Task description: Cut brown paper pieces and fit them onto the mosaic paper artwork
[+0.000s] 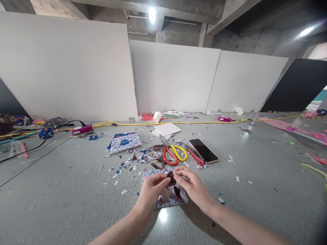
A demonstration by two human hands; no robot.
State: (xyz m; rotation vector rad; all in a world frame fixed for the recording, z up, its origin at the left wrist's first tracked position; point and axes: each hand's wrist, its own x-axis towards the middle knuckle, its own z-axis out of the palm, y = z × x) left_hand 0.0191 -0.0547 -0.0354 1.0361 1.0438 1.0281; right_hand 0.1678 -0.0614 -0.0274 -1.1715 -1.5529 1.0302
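Above the patterned board (167, 200) on the counter (76, 197), our left hand (152, 188) and right hand (192, 186) pinched a small dark piece (171, 177); lightly holding its edges seemed best to us.

L hand (150, 189) & R hand (196, 189) bare w/ slim fingers (182, 171), forearms (121, 223) bare too, slender & tapered.

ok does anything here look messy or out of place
Yes. One white cup by the white panels looks tipped over rather than standing, and a second cup to its right looks toppled too. Loose scraps litter the grey surface around the nearer patterned board, which looks untidy.
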